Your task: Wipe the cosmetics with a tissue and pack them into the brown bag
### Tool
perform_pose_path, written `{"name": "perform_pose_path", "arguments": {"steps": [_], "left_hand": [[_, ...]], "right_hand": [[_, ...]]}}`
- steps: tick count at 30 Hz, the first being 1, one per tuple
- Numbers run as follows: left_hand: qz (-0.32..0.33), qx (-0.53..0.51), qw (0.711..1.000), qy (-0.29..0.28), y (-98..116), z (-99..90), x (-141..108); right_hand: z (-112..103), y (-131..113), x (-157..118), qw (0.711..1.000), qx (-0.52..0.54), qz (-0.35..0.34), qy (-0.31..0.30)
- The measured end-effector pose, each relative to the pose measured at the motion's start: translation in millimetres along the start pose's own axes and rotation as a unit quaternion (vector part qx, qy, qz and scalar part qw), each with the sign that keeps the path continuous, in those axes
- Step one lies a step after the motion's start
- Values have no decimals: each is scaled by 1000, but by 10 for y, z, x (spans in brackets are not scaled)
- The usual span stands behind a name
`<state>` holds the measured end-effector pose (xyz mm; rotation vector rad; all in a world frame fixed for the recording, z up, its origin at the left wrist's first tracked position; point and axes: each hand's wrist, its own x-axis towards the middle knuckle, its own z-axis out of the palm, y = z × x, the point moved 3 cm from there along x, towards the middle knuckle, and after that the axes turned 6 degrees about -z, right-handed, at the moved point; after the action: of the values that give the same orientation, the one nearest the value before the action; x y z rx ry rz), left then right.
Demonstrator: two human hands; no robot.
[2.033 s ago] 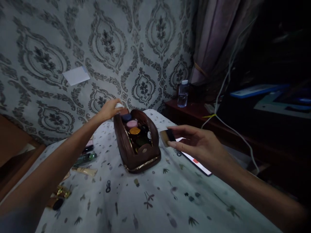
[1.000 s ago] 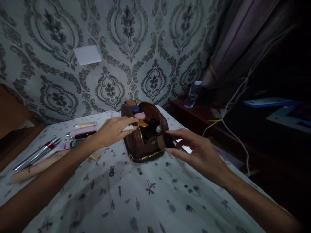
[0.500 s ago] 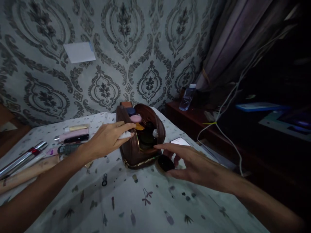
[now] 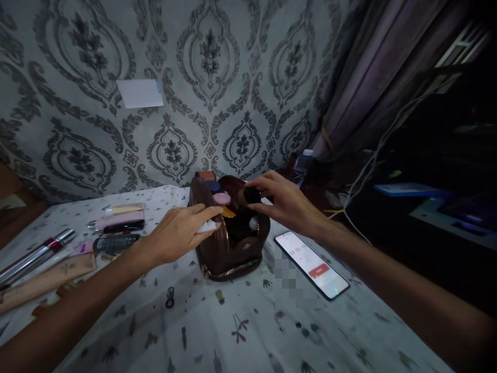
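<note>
A brown makeup bag [image 4: 233, 261] stands unzipped on the patterned cloth, its mouth facing me. My left hand [image 4: 182, 230] grips the near left rim of the bag; a small white piece [image 4: 207, 226] shows between its fingers, its kind unclear. Over the bag's right side, my right hand [image 4: 285, 199] pinches a small round container [image 4: 251, 195] with a black top and brownish side. Inside the bag lie a pink round item [image 4: 221, 199], a dark blue item [image 4: 213, 186] and an orange-yellow item [image 4: 228, 211]. The deeper contents are too dark to tell.
A lit phone [image 4: 314, 267] lies right of the bag. Several cosmetics, including a peach tube [image 4: 50, 280] and a dark green tube [image 4: 116, 243], are spread at the left. A water bottle [image 4: 303, 165] and hanging white cables [image 4: 373, 155] are beyond the right edge.
My right hand has lifted the round container from the cloth beside the bag up to its opening. The phone is now uncovered. My left hand stays at the rim; the view has shifted slightly.
</note>
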<state>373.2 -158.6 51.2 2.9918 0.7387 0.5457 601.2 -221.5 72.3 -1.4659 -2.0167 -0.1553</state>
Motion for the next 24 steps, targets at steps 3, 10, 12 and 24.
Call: {"name": "perform_pose_path", "arguments": {"steps": [3, 10, 12, 24], "left_hand": [[-5, 3, 1000, -3, -2, 4, -2], [-10, 4, 1000, -14, -26, 21, -22], [-9, -3, 1000, -13, -31, 27, -25], [-3, -15, 1000, -6, -50, 45, -40]], "right_hand": [[75, 27, 230, 992, -103, -32, -63], [272, -13, 583, 911, -319, -120, -231], [313, -12, 638, 891, -346, -133, -264], [509, -45, 847, 833, -392, -112, -375]]}}
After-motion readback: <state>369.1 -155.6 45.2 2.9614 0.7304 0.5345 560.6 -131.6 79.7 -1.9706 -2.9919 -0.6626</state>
